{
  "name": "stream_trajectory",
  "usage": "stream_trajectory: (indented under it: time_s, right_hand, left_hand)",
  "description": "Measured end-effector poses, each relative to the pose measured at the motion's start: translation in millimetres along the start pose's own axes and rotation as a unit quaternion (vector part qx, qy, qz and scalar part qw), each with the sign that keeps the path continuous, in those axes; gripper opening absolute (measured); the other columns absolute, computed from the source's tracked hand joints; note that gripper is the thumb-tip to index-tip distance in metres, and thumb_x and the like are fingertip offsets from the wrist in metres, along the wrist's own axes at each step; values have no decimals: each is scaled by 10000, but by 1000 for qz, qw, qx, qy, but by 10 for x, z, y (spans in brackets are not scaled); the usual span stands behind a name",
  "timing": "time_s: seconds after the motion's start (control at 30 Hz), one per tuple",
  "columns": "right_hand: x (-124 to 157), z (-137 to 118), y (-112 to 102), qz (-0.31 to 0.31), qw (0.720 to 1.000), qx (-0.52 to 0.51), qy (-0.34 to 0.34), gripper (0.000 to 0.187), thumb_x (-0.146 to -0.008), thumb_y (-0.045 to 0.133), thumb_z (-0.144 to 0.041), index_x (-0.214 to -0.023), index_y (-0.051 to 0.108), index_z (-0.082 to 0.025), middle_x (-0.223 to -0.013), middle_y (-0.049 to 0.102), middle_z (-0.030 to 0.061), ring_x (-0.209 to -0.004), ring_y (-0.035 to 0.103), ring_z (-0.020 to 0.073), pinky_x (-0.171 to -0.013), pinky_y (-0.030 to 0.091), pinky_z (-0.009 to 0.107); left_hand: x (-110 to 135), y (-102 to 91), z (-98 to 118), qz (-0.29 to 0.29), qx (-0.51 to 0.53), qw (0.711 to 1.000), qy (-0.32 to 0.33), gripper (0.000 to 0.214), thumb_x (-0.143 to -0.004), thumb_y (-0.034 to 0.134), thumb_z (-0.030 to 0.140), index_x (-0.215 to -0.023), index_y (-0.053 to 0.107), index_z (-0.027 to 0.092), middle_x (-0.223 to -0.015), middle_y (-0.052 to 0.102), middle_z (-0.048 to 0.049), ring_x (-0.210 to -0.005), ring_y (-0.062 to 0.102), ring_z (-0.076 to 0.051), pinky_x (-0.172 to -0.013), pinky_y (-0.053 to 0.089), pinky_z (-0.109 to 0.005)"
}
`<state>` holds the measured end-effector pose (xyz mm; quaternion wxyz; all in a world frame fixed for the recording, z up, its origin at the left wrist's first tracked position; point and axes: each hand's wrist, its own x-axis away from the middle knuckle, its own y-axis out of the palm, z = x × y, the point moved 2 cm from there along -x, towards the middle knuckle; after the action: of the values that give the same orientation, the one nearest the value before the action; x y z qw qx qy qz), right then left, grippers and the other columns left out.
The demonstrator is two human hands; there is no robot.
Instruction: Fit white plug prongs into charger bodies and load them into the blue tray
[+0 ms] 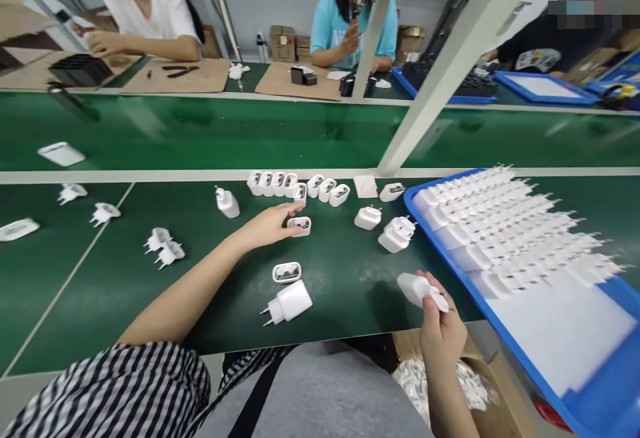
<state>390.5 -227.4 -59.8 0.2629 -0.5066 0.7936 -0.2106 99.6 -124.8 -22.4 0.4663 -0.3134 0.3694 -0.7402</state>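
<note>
A green table (345, 278) spans the scene. On its right side rests a blue tray (605, 391), its far part filled with rows of white chargers (500, 231), their prongs pointing right. Below the table's near edge, toward the right, stands a cardboard box (505, 391) containing crumpled whitish material.

The right hand (444, 328), near the tray's left edge, grips a tilted white piece (416, 289) between thumb and fingers; blur hides its details. The left hand (267, 226), at the middle, is narrowly parted, its thumb on an open white housing (300, 227) and its fingertips close to the far row; whether they touch that row, I cannot tell.

Nearer lies a two-pronged charger (295, 299), prongs leftward, with another open housing (287, 273) just beyond it. The far row of housings (273, 185) stands left of a white square (365, 186). Smallest are the loose plug heads (170, 253), scattered on the left.
</note>
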Motion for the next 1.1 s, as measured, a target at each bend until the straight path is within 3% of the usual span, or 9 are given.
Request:
stream_trajectory:
  time_s: [0.1, 0.23, 0.33, 0.43, 0.6, 0.73, 0.87, 0.97, 1.1]
  right_hand:
    - [55, 6, 24, -39, 999, 14, 25, 399, -680, 403, -435, -909, 581, -160, -944, 604, 78, -874, 532, 225, -702, 411, 312]
    - [105, -6, 1, 29, 999, 4, 25, 389, -703, 393, -410, -940, 565, -154, -976, 588, 80, -960, 480, 236, -775, 372, 346]
    - [122, -26, 28, -4, 999, 14, 39, 377, -683, 416, -423, -896, 585, -161, -949, 600, 76, -955, 481, 252, -804, 349, 383]
    - [127, -50, 59, 9, 999, 13, 28, 386, -693, 410, -417, -941, 568, -168, -968, 593, 70, -981, 462, 247, -832, 324, 388]
    - [59, -15, 148, -31, 998, 30, 37, 413, -687, 364, -453, -888, 578, -163, -956, 594, 85, -970, 464, 258, -798, 341, 383]
    - [22, 56, 148, -127, 990, 59, 6, 473, -662, 386, -479, -1005, 510, -177, -982, 575, 83, -907, 499, 243, -718, 390, 351]
    - [63, 103, 171, -163, 982, 91, -30, 547, -621, 463, -473, -1068, 437, -159, -1032, 538, 103, -922, 489, 249, -718, 394, 354]
    - [69, 107, 225, -121, 988, 92, -28, 463, -652, 442, -460, -1009, 459, -166, -1020, 541, 106, -933, 480, 251, -732, 387, 371]
    - [127, 54, 198, -41, 994, 52, -87, 488, -654, 500, -390, -1073, 393, -164, -1014, 529, 110, -907, 488, 236, -730, 390, 383]
  left_hand:
    - [204, -270, 49, 50, -10, 998, -31, 496, -705, 385, 454, -1131, 393, 200, -1125, 476, -23, -957, 466, -169, -768, 380, -263]
    - [668, -440, 149, 42, -47, 993, -101, 408, -708, 363, 478, -965, 522, 204, -928, 579, -9, -812, 525, -159, -707, 393, -257]
    - [1017, -266, 185, -96, -54, 983, -146, 367, -684, 380, 505, -825, 575, 228, -723, 604, 6, -662, 547, -157, -621, 402, -263]
    - [1197, 76, 204, -134, -47, 976, -165, 394, -643, 451, 492, -917, 548, 225, -891, 586, -35, -799, 534, -208, -659, 403, -300]
    - [1177, 698, 265, -38, -5, 988, -151, 588, -583, 546, 451, -1102, 396, 220, -1104, 464, -54, -997, 418, -225, -781, 379, -331]
    - [1179, 915, 296, 50, -30, 988, -143, 482, -641, 511, 364, -1085, 399, 215, -1055, 481, -61, -982, 415, -221, -793, 385, -336]
    - [1103, 842, 460, -13, -33, 996, -79, 479, -652, 483, 297, -1113, 380, 220, -1047, 443, -53, -854, 500, -190, -714, 430, -294]
    - [879, 737, 732, -92, -71, 993, -35, 457, -641, 471, 216, -1093, 406, 206, -1032, 409, -68, -690, 544, -158, -609, 448, -287]
    - [492, 709, 1112, -119, -114, 986, 6, 312, -629, 490, 203, -936, 496, 150, -941, 425, -101, -651, 554, -192, -525, 438, -301]
